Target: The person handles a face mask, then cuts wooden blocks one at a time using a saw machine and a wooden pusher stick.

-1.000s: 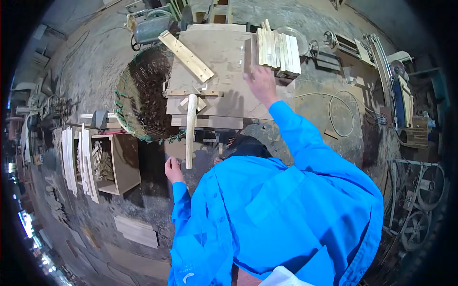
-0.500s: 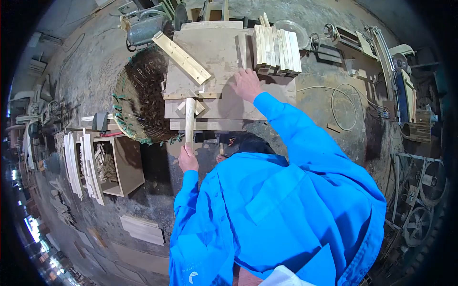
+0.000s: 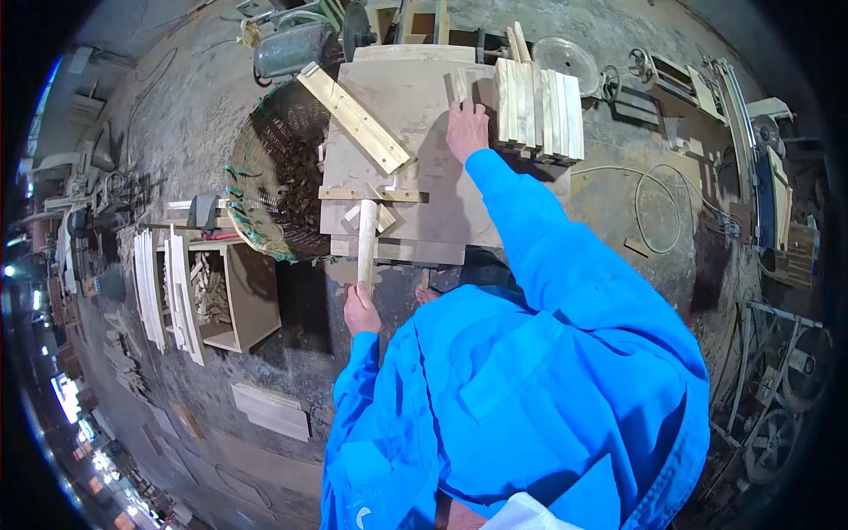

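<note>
My left hand (image 3: 362, 311) is closed around the near end of a pale round wooden stick (image 3: 366, 247). The stick's far end lies at a small wooden cross-piece (image 3: 389, 195) on the worktable (image 3: 433, 132). Above the table's right part, my right hand (image 3: 466, 132) has its fingers curled over the near end of a short wooden strip (image 3: 459, 86); its fingertips are partly hidden. Just right of that hand stands a stack of pale wooden blocks (image 3: 539, 110). A longer board with holes (image 3: 355, 119) lies slanted on the table's left.
A wicker basket (image 3: 256, 225) full of dark pieces stands against the table's left side. Below it is an open box (image 3: 256, 305) with wood scraps and long strips. Machinery (image 3: 296, 57) stands at the back; a cable (image 3: 654, 208) loops on the floor at right.
My right hand has moved forward along the wooden strip, and its fingers have curled over it. My left hand keeps its hold on the stick. The view has shifted slightly.
</note>
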Demonstrator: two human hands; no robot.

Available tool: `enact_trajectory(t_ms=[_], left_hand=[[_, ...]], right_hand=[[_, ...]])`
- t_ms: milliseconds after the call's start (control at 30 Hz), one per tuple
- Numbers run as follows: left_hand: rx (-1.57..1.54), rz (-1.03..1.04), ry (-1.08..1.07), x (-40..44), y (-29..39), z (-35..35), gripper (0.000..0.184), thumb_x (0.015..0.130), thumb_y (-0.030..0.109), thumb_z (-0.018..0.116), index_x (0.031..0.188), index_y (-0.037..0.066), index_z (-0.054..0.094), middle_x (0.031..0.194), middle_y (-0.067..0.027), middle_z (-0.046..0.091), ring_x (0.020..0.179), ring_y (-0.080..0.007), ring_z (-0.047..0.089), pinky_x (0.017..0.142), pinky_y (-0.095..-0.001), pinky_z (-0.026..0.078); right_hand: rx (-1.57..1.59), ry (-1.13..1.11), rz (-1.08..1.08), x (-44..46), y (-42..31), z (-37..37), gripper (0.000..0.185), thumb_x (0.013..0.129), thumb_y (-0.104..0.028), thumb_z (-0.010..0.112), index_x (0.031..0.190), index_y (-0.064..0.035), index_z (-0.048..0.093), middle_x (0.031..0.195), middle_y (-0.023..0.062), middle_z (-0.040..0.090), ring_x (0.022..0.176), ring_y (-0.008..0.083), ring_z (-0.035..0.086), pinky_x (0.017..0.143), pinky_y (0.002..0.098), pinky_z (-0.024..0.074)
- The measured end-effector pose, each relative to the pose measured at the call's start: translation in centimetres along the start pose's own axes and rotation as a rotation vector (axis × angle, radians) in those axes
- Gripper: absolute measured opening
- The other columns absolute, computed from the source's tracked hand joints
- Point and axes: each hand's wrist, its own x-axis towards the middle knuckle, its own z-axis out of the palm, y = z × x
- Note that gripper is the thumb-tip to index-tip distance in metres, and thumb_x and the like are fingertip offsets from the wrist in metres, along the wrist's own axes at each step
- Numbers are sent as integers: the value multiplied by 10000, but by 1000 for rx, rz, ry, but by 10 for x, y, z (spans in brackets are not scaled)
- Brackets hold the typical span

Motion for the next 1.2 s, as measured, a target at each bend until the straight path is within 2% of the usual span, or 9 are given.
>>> enact_trajectory(t_ms=[133,267,400,633,767,867,967,1033,1200], left_hand=[[15,-27,58,5,7,2,438,1110,405,425,1105,20,634,993,-273,700,955,-509,649,786,-589,486],[15,-38,-19,21,28,2,464,1093,455,449,1087,21,613,995,-288,699,961,-517,647,801,-604,480],[101,-77,-121,43,45,2,537,1076,526,451,1044,9,591,978,-311,693,954,-523,651,806,-613,486],[180,-60,-122,47,42,3,592,1069,578,422,1022,12,589,925,-302,699,904,-526,666,791,-619,500],[180,-71,-145,49,38,5,578,1066,576,440,998,19,581,916,-303,698,902,-512,675,775,-613,511],[185,-59,-148,47,36,6,558,1069,560,450,982,21,565,916,-301,690,889,-504,675,752,-600,521],[169,-4,-67,48,28,15,558,1072,564,438,996,27,565,856,-310,681,847,-526,667,731,-615,510],[171,-3,-68,50,28,15,556,1072,565,437,999,28,565,857,-308,682,846,-525,668,731,-614,510],[161,-12,-83,52,29,16,555,1072,569,436,1008,34,568,861,-304,684,843,-521,669,728,-614,504]], right_hand=[[149,-23,-149,14,-3,3,272,904,-161,651,1138,-22,644,1144,207,606,1123,414,584,907,517,522],[273,-128,92,10,-7,0,380,897,-256,739,1158,0,634,1135,239,654,1104,451,615,949,542,515],[334,-123,-32,16,-24,15,343,909,-258,731,1135,-12,652,1133,226,665,1102,451,618,946,552,511],[393,-172,-200,52,-96,69,323,929,-287,715,1176,-84,666,1107,197,679,1070,428,624,968,533,491],[472,-116,-153,74,-126,79,323,926,-305,728,1173,-102,678,1089,185,684,1069,420,627,975,524,487],[515,-198,-117,89,-135,81,327,915,-315,747,1155,-99,695,1090,185,680,1085,405,625,970,513,494],[527,-195,-113,98,-138,87,314,904,-309,762,1126,-93,710,1095,190,675,1092,400,623,969,502,496],[510,-124,-91,100,-140,91,281,902,-304,766,1088,-96,728,1097,188,672,1098,402,618,972,498,494],[549,-184,-57,108,-144,92,245,900,-317,773,995,-92,756,1092,186,670,1106,398,614,978,492,490]])
